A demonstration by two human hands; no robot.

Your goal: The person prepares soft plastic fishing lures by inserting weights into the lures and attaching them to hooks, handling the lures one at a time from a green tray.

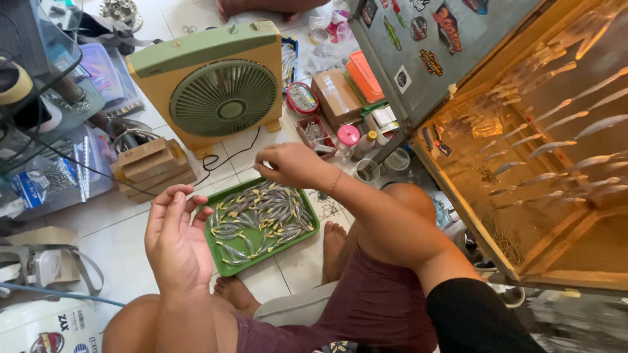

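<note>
1. Hands first, since they're closest: our left hand [173, 238] hangs palm-up over our knee, fingers loosely curled and released, nothing in it as far as we can tell. It sits just left of the green tray [226, 265].
2. Our right hand [291, 165] hovers above the tray's far edge, fingertips pinched together. Whether there's something tiny between them, we can't tell, too small to see.
3. Step-wise, we'd say we're mid-sorting, picking single pieces off the tray. The next grab probably calls for a careful pinch on one piece without snagging its neighbours.
4. Fishing lures [261, 219] fill the tray on the tiled floor between our feet: slim silvery fish shapes with yellow bits, heaped loosely and overlapping.
5. Further out, a green-and-yellow box fan [219, 88] stands behind the tray, and a wooden rack [556, 163] of hanging lures is off to the right.
</note>
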